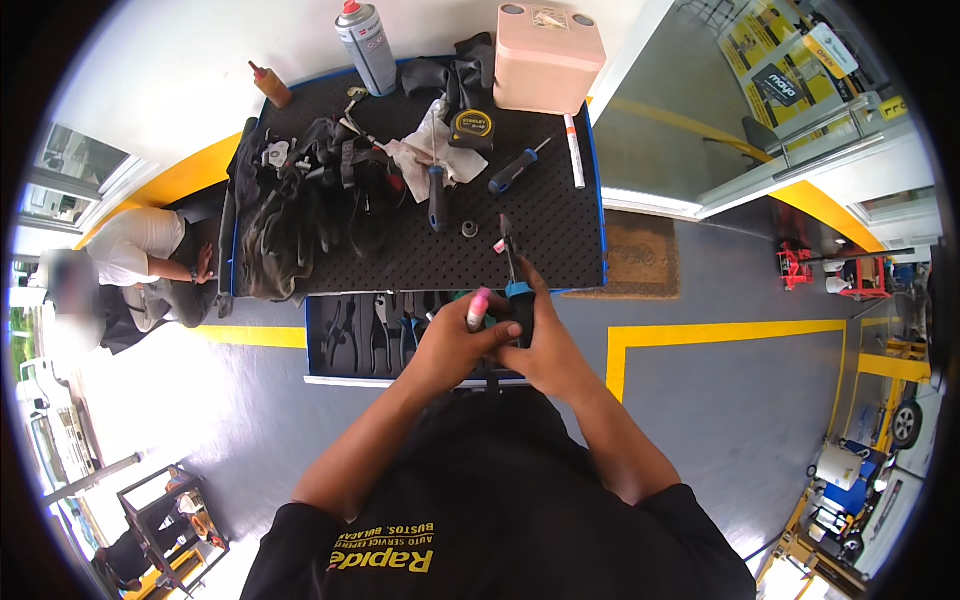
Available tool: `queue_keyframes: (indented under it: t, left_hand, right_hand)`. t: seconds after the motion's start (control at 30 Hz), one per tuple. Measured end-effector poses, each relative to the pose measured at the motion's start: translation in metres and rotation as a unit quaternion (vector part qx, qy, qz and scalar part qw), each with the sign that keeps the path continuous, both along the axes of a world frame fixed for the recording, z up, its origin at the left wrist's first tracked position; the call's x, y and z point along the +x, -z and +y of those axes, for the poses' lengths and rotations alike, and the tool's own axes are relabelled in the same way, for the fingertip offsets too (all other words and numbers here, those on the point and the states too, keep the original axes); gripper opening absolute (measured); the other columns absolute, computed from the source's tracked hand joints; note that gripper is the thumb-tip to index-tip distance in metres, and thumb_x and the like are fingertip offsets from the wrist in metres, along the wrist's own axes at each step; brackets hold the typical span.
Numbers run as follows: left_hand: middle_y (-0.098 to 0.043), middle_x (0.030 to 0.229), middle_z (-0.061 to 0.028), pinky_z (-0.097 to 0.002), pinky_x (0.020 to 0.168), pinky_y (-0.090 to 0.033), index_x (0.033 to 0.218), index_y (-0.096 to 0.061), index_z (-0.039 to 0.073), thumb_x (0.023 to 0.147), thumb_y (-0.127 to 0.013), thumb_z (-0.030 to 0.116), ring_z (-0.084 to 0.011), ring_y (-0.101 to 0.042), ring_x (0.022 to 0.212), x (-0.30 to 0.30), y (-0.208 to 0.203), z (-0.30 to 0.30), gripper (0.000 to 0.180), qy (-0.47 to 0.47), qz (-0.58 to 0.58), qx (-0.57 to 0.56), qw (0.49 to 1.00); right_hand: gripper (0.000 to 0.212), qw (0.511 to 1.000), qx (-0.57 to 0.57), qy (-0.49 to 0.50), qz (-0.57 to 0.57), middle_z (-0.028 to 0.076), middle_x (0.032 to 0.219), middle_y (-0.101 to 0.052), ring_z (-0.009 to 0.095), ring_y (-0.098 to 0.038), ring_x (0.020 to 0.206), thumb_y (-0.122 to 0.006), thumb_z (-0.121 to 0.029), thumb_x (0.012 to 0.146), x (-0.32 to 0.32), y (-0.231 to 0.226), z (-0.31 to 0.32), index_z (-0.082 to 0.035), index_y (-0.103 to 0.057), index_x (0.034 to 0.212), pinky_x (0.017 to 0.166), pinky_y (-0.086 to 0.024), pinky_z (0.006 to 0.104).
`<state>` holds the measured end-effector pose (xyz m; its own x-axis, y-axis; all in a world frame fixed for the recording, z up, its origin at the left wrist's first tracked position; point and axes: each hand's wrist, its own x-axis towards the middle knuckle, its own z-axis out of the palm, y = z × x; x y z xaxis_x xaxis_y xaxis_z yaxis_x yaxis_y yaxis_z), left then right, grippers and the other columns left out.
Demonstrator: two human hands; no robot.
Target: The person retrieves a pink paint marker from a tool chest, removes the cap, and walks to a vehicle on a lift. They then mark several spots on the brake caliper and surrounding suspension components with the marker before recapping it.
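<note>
Seeing black-and-blue pliers (519, 291), dark nose pointing away; I'm gripping them in right hand (546, 345), left hand (450, 340) clasping pink-and-white tube (477, 309), forearms (375, 440) angling inward.

The person's right hand (548, 352) grips pliers (520, 298) with blue-and-black handles, their nose pointing away over the black perforated top (565, 225) of a tool cabinet. The left hand (447, 345) holds a small pink-and-white tube (477, 309) (a marker, perhaps) close beside them. Below, an open drawer (350, 380) holds more pliers (379, 335). On top lie two screwdrivers (436, 200) (514, 172), a yellow-and-black tape measure (473, 129), and a metal socket (469, 229); a spray can (368, 50) stands near the far edge, left of a pink box (549, 60).
</note>
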<state>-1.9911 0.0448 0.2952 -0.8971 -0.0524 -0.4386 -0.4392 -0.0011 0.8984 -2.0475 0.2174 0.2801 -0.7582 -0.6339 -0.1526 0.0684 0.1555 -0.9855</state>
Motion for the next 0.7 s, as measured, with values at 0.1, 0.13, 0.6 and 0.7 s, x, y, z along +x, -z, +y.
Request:
queue_keyframes:
  t: [0.1,0.13,0.6,0.7]
  left_hand:
    - [-0.070,0.104,-0.0057,-0.0304,0.085,-0.052,0.127,-0.064,0.001,0.099,-0.078,0.028,-0.0123,-0.064,0.094,0.005,0.003,-0.004,0.042,0.014,0.010,-0.028,0.999]
    - [-0.069,0.104,-0.0054,-0.0306,0.085,-0.052,0.130,-0.061,0.001,0.100,-0.077,0.030,-0.0120,-0.063,0.094,0.006,0.005,-0.005,0.044,0.010,0.027,-0.040,0.999]
    - [-0.066,0.095,-0.0042,-0.0263,0.071,-0.047,0.129,-0.059,0.002,0.115,-0.045,0.033,-0.0103,-0.059,0.077,0.008,-0.013,-0.012,0.037,-0.060,0.059,0.102,0.991]
    - [-0.066,0.095,-0.0044,-0.0264,0.073,-0.048,0.130,-0.060,0.001,0.115,-0.046,0.032,-0.0114,-0.061,0.078,0.005,-0.019,-0.011,0.037,-0.060,0.042,0.113,0.991]
  right_hand:
    - [0.097,0.987,0.057,0.032,-0.147,0.014,0.122,-0.068,0.021,-0.068,0.109,-0.076,-0.001,0.087,-0.001,0.009,0.009,-0.005,-0.019,0.165,0.095,-0.055,0.0343]
    - [0.092,0.987,0.069,0.038,-0.141,0.014,0.120,-0.068,0.021,-0.068,0.109,-0.075,0.000,0.088,-0.001,0.010,0.013,-0.004,-0.023,0.163,0.094,-0.055,0.0336]
    - [0.071,0.992,0.091,0.082,-0.022,0.008,0.103,-0.064,0.015,-0.067,0.091,-0.064,0.003,0.095,0.014,0.008,0.024,-0.004,-0.035,0.159,0.084,-0.057,0.0311]
    - [0.066,0.986,0.117,0.068,0.095,0.011,0.110,-0.065,0.019,-0.068,0.096,-0.065,0.000,0.095,0.015,0.001,0.022,-0.003,-0.041,0.157,0.089,-0.057,0.0333]
